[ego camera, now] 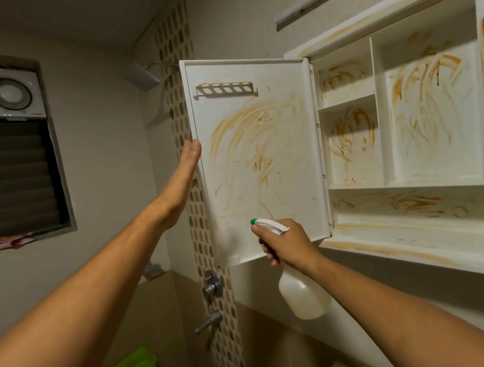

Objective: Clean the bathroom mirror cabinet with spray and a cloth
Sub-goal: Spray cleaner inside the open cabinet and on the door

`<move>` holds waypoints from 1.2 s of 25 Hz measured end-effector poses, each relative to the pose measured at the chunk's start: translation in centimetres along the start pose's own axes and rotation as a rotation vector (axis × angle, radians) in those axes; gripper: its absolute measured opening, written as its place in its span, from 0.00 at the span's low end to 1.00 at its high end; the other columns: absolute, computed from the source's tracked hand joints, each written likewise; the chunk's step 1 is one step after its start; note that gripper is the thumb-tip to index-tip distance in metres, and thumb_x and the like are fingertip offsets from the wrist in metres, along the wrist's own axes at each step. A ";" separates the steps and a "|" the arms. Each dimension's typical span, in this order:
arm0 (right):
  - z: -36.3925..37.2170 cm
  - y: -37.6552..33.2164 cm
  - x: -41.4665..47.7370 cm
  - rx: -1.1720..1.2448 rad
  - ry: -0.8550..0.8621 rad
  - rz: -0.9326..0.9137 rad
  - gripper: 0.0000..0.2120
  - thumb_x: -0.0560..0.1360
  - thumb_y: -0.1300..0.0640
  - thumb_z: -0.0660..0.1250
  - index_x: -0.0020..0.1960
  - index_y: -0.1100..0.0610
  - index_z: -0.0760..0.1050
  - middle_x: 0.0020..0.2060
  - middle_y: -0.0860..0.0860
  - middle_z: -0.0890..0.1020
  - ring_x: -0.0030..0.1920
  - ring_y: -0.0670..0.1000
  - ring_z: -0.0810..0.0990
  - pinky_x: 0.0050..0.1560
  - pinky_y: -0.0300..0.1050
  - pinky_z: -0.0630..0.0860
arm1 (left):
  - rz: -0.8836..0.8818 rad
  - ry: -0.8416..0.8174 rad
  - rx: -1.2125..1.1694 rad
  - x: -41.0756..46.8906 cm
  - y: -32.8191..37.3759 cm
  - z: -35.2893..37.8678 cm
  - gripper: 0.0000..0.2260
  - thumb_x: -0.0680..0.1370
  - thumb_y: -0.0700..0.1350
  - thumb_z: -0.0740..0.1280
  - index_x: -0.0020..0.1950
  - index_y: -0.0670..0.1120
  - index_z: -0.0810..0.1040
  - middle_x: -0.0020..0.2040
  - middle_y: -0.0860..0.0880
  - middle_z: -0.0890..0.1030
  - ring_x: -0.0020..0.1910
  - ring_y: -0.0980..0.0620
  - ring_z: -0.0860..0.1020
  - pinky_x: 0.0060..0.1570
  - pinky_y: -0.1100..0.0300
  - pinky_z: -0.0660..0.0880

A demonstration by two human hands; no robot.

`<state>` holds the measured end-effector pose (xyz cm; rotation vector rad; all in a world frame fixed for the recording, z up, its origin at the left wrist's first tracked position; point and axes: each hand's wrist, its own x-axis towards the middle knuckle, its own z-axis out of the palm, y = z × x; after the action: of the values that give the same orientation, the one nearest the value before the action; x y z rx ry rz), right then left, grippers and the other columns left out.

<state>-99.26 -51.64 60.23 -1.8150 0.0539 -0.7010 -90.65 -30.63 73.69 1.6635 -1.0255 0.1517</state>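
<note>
Bottle first: the spray bottle (304, 291) hangs just below centre, at about six o'clock. It has a translucent plastic body, a white trigger head and a green nozzle tip. The right hand (288, 244) is wrapped round its neck with fingers curled at the trigger, and the nozzle aims toward ten o'clock at the lower part of the door (259, 157).

I judge the bottle light, stiff enough not to buckle, and likely slick if wet. The neck under the trigger head is the sound place to hold it, as it is held now.

Beyond it the door stands open, its white inner face smeared with orange-brown streaks. It looks thin and is hinged on its three o'clock side, so it would probably swing under any push. The left hand (186, 172) steadies it, fingers straight and flat against the free edge at nine o'clock.

Farther off, at three o'clock, the cabinet (412, 187) shows stained shelves and compartments. Flowered fabric (13, 242) lies on the window sill at nine o'clock; whether it is the cleaning cloth I cannot tell.
</note>
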 end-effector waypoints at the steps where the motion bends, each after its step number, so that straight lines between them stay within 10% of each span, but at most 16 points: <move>1: -1.1 0.8 -0.2 0.000 0.018 0.012 0.12 0.79 0.48 0.72 0.49 0.57 0.85 0.36 0.56 0.85 0.35 0.56 0.84 0.37 0.50 0.84 | 0.004 -0.002 0.002 0.2 -0.1 -0.1 0.46 0.70 0.83 0.50 0.83 0.63 0.46 0.83 0.63 0.47 0.82 0.60 0.49 0.80 0.40 0.51; 7: -9.7 0.3 2.6 0.058 0.431 0.075 0.17 0.78 0.47 0.74 0.44 0.62 0.82 0.32 0.57 0.81 0.30 0.53 0.78 0.32 0.48 0.80 | 0.029 0.001 0.032 0.9 -0.9 0.1 0.44 0.71 0.82 0.49 0.83 0.64 0.44 0.84 0.62 0.45 0.83 0.57 0.47 0.79 0.35 0.49; 12: -12.2 0.9 2.1 0.047 0.395 0.087 0.15 0.79 0.49 0.73 0.47 0.63 0.83 0.35 0.59 0.84 0.33 0.54 0.81 0.38 0.51 0.82 | 0.035 0.057 0.076 0.0 0.1 1.2 0.45 0.74 0.78 0.49 0.84 0.57 0.38 0.84 0.58 0.41 0.83 0.55 0.46 0.81 0.41 0.48; 19: -15.2 -4.1 2.9 -0.100 0.503 -0.017 0.14 0.79 0.47 0.71 0.48 0.58 0.83 0.39 0.58 0.86 0.36 0.55 0.86 0.37 0.52 0.86 | 0.354 0.322 0.921 3.1 1.2 4.5 0.45 0.79 0.70 0.58 0.85 0.47 0.42 0.85 0.44 0.42 0.83 0.45 0.42 0.81 0.42 0.45; 30: -17.9 -16.0 9.8 -0.523 0.848 -0.173 0.27 0.73 0.32 0.64 0.45 0.57 0.82 0.37 0.52 0.85 0.38 0.55 0.85 0.40 0.56 0.86 | 0.632 -0.087 1.437 12.8 3.5 15.2 0.43 0.80 0.69 0.54 0.84 0.42 0.48 0.84 0.39 0.42 0.83 0.39 0.41 0.80 0.38 0.41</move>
<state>-104.65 -64.65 82.02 -1.8814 0.7002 -1.6606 -91.17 -50.38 77.93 2.4717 -1.6359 1.5336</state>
